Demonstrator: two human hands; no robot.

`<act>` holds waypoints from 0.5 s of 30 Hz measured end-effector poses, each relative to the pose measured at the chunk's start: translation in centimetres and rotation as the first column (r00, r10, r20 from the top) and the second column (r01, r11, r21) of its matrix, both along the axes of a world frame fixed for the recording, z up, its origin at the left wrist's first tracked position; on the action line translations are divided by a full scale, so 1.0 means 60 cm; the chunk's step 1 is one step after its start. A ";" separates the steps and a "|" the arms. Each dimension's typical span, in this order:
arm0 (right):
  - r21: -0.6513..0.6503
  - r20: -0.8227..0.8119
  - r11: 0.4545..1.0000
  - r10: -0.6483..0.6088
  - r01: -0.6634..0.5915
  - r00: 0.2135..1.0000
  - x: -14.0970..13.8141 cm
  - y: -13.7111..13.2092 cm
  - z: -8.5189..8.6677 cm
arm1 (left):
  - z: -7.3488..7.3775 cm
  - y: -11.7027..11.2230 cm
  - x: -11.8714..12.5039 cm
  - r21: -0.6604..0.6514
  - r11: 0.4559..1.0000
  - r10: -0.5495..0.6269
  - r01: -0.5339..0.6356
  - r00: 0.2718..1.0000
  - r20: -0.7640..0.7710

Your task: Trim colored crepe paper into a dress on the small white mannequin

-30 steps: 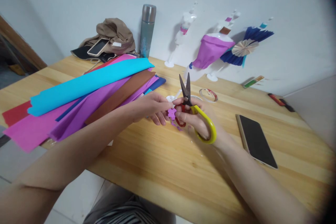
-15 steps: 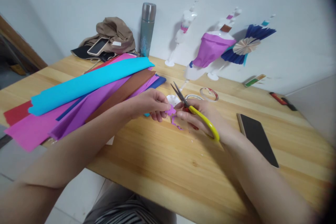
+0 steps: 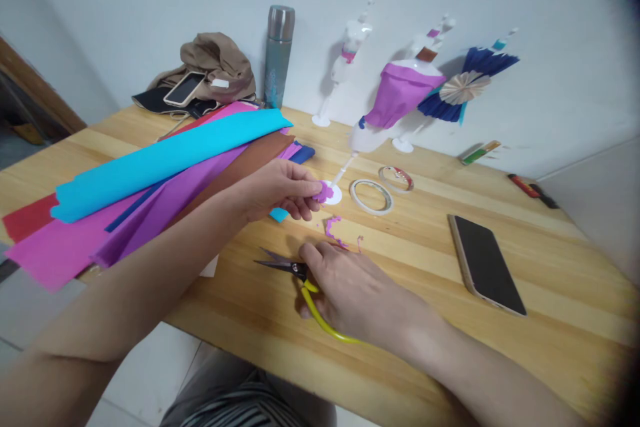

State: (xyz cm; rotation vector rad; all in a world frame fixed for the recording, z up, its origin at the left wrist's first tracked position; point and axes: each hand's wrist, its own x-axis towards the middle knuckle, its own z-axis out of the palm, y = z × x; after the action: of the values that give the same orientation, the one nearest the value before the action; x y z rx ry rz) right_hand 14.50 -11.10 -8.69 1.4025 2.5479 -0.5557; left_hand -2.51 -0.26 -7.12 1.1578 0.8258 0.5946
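In the head view, the left hand's (image 3: 287,190) grip pinches a small purple paper cutout (image 3: 327,193) between thumb and fingertips, above the counter (image 3: 260,320) and overlapping a round white base (image 3: 335,197) in the view. The right hand's (image 3: 350,287) grip is closed, palm down, over the handles of the scissors (image 3: 299,271), blades parted and pointing left. Curled purple scraps (image 3: 330,227) lie near both hands, a white tape roll (image 3: 379,211) beyond them
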 end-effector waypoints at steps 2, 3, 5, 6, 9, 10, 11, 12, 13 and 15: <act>0.027 -0.039 0.998 0.065 -0.064 0.997 0.010 -0.002 0.002 | -0.009 -0.003 0.012 -0.040 0.999 -0.018 0.016 0.999 -0.048; 0.021 -0.061 0.996 0.092 -0.091 0.994 0.017 -0.002 0.006 | -0.013 -0.005 0.017 -0.040 0.999 -0.033 0.030 0.997 -0.064; -0.002 -0.120 0.994 0.111 -0.112 0.986 0.032 0.000 0.015 | -0.018 -0.009 0.023 -0.039 0.999 -0.041 0.038 0.995 -0.086; -0.017 -0.162 0.993 0.113 -0.117 0.980 0.040 0.004 0.020 | -0.020 -0.010 0.025 -0.037 0.999 -0.039 0.035 0.995 -0.090; -0.087 -0.278 0.994 0.036 -0.063 0.960 0.067 0.030 0.031 | -0.025 -0.011 0.027 -0.030 0.999 -0.021 0.019 0.996 -0.084; -0.124 -0.309 0.992 -0.019 -0.021 0.951 0.077 0.044 0.032 | -0.027 -0.011 0.028 -0.026 1.000 -0.015 0.013 0.996 -0.083; -0.153 -0.337 0.987 -0.098 0.048 0.936 0.087 0.058 0.032 | -0.029 -0.011 0.029 -0.021 1.000 -0.008 0.007 0.997 -0.083; -0.163 -0.391 0.978 -0.183 0.128 0.902 0.095 0.072 0.030 | -0.031 -0.012 0.031 -0.016 1.000 0.000 -0.001 0.997 -0.082; -0.173 -0.447 0.963 -0.263 0.206 0.855 0.102 0.085 0.027 | -0.033 -0.012 0.033 -0.012 1.000 0.008 -0.009 0.997 -0.081; -0.249 -0.542 0.914 -0.407 0.322 0.736 0.108 0.104 0.020 | -0.037 -0.014 0.038 -0.006 1.000 0.027 -0.028 0.997 -0.073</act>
State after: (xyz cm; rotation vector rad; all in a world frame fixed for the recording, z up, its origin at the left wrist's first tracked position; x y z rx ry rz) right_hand 20.96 -4.86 -7.49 1.9371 2.5638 -1.4099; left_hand -0.21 -1.10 -9.34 1.1688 0.9070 0.5744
